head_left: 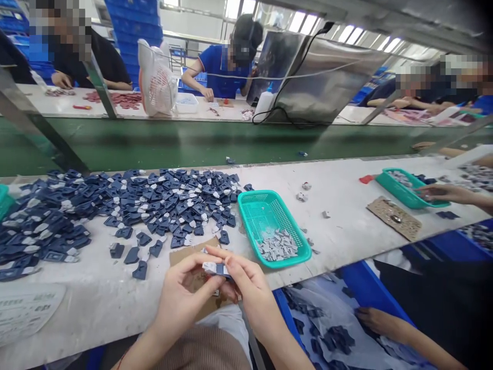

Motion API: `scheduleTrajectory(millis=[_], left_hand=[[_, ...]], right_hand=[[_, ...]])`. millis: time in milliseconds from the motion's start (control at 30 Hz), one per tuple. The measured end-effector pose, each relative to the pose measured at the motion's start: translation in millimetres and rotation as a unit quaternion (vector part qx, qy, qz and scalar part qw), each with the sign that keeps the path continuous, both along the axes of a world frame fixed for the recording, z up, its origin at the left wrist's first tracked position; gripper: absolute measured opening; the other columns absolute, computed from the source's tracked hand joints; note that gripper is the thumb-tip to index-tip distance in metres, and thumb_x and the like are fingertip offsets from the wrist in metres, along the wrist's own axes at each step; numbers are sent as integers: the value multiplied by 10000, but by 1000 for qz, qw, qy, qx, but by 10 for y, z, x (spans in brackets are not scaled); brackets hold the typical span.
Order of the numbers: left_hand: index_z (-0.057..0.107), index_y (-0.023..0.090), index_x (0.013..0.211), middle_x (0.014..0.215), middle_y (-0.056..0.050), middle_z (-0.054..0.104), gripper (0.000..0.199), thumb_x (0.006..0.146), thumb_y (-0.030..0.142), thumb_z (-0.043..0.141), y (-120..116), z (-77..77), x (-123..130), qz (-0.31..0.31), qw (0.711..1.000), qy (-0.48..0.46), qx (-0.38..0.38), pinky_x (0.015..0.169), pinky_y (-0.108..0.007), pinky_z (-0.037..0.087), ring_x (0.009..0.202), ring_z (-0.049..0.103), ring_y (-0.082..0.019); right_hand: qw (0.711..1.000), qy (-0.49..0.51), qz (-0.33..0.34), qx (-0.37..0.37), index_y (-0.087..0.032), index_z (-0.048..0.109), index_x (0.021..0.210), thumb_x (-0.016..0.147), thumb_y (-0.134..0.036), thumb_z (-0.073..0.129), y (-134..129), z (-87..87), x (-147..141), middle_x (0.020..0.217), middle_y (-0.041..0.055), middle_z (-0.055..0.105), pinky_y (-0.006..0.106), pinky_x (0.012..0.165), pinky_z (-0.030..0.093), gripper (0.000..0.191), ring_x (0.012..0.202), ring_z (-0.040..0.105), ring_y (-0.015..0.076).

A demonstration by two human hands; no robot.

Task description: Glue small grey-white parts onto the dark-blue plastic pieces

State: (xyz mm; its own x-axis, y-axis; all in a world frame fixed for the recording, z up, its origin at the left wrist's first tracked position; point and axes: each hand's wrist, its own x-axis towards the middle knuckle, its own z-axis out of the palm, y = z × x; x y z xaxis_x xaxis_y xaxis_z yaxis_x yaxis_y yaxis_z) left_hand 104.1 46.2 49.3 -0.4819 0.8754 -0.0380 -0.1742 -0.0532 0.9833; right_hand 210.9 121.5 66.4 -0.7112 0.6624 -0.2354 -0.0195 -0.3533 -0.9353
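Close to the table's front edge, my left hand (188, 288) and my right hand (250, 285) meet around one small blue and white plastic part (215, 268). Fingers and thumbs of both hands are closed on it, and its white end points left. A piece of brown cardboard (179, 257) lies underneath my hands, mostly covered by them. Beyond my right hand stands a green basket (244, 216) with small grey-white pieces (279, 244) gathered at its near end. To the left spreads a big heap of blue parts with white tips (165, 198).
A co-worker's hand (442, 192) reaches to another green basket (410, 198) at right, near a cardboard piece (396, 218). Below the edge, a blue crate (362, 282) holds blue parts; another hand (379, 321) is in it. A paper sheet (31, 311) lies at left.
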Motion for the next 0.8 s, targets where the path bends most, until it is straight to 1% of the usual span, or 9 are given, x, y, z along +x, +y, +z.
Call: scheduleTrajectory(millis=[133, 233, 267, 333, 367, 433, 533, 667, 800], left_hand=[[730, 255, 944, 975, -35, 736, 203, 756, 180, 712, 18, -7, -102, -45, 992, 119, -13, 815, -277, 518, 916, 674, -210], [755, 273, 919, 923, -36, 726, 173, 786, 194, 680, 60, 15, -255, -49, 979, 197, -23, 756, -250, 508, 891, 657, -197], [762, 273, 910, 893, -39, 717, 157, 793, 215, 674, 87, 24, -333, -44, 977, 206, -27, 701, -240, 507, 845, 653, -190], [771, 266, 903, 844, -45, 698, 142, 791, 279, 685, 171, 46, -531, -20, 976, 213, -38, 611, -232, 500, 770, 642, -184], [773, 259, 901, 832, -47, 695, 153, 781, 315, 698, 233, 59, -649, -2, 975, 219, -44, 593, -237, 502, 746, 640, -185], [773, 243, 912, 816, -45, 704, 212, 751, 370, 721, 405, 93, -913, 50, 967, 242, -66, 611, -257, 522, 715, 648, -189], [761, 206, 954, 858, -47, 741, 295, 735, 398, 712, 778, 143, -1347, 115, 949, 269, -116, 693, -298, 557, 715, 682, -199], [727, 146, 1042, 951, -86, 760, 372, 771, 388, 644, 1385, 136, -1935, 92, 915, 354, -172, 743, -292, 557, 835, 700, -223], [739, 115, 911, 876, -110, 767, 271, 753, 325, 678, 1909, 20, -2416, 92, 873, 419, -232, 783, -314, 532, 879, 692, -259]], right_hand=[[994, -67, 50, 66, -213, 680, 1184, 915, -571, 445, 78, -41, 72, 801, 52, 672, 231, 460, 374, 505, 526, 467, 112], [974, -133, 45, 176, -180, 704, 1101, 956, -510, 366, 398, -20, 252, 719, 47, 667, 278, 592, 468, 494, 643, 583, 168], [954, -178, 7, 240, -176, 716, 1050, 948, -473, 401, 555, -11, 330, 760, 55, 680, 298, 665, 479, 445, 716, 607, 184], [895, -275, -52, 348, -183, 715, 1007, 906, -418, 481, 891, -12, 480, 914, 79, 713, 336, 751, 476, 346, 829, 628, 218], [869, -320, -40, 375, -191, 716, 989, 891, -392, 498, 1044, -30, 542, 975, 88, 720, 348, 759, 475, 312, 853, 634, 229], [842, -369, 25, 392, -189, 719, 948, 855, -343, 535, 1275, -100, 619, 961, 93, 734, 343, 720, 481, 257, 839, 655, 238], [838, -373, 86, 388, -186, 717, 911, 795, -255, 574, 1401, -250, 631, 815, 66, 738, 314, 642, 479, 196, 749, 670, 222], [839, -357, 90, 400, -178, 702, 934, 787, -197, 546, 1389, -361, 607, 757, 54, 718, 312, 623, 474, 215, 705, 661, 212], [862, -332, 67, 378, -198, 722, 938, 823, -286, 556, 1499, -367, 657, 789, 65, 738, 337, 639, 498, 221, 727, 677, 232]])
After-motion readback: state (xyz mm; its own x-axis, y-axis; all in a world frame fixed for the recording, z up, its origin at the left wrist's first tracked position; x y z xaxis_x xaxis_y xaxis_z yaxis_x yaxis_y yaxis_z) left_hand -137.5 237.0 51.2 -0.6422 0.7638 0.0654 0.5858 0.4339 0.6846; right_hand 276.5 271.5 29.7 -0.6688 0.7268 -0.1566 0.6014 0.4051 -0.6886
